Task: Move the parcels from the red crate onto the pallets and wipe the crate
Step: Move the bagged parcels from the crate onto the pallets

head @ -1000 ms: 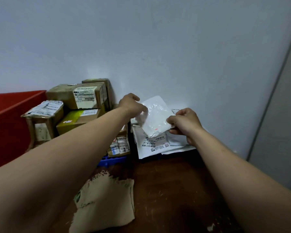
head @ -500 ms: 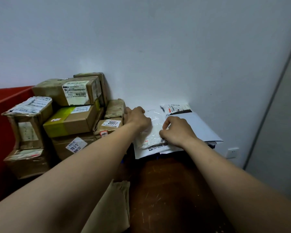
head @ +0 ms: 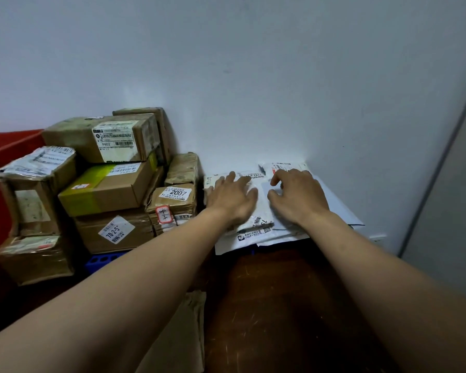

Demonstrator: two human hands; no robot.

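A stack of flat white mailer parcels [head: 253, 235] lies against the wall at centre right. My left hand [head: 233, 196] rests on the top white parcel with fingers spread. My right hand [head: 296, 196] lies beside it on the same stack, fingers loosely bent, touching the parcel. Brown cardboard parcels [head: 111, 192] are stacked to the left on a blue pallet [head: 102, 261]. The red crate [head: 3, 149] shows at the far left, partly hidden behind the boxes.
The grey-white wall [head: 253, 76] stands right behind the parcels. A brown cloth or paper [head: 183, 335] lies on the dark wooden floor [head: 275, 305] below my left arm. A wall socket [head: 378, 238] sits low at right beside a grey door edge [head: 441, 184].
The small white parcel held up in both hands a second ago now lies flat on the stack. Both hands have let go and rest on top of it.
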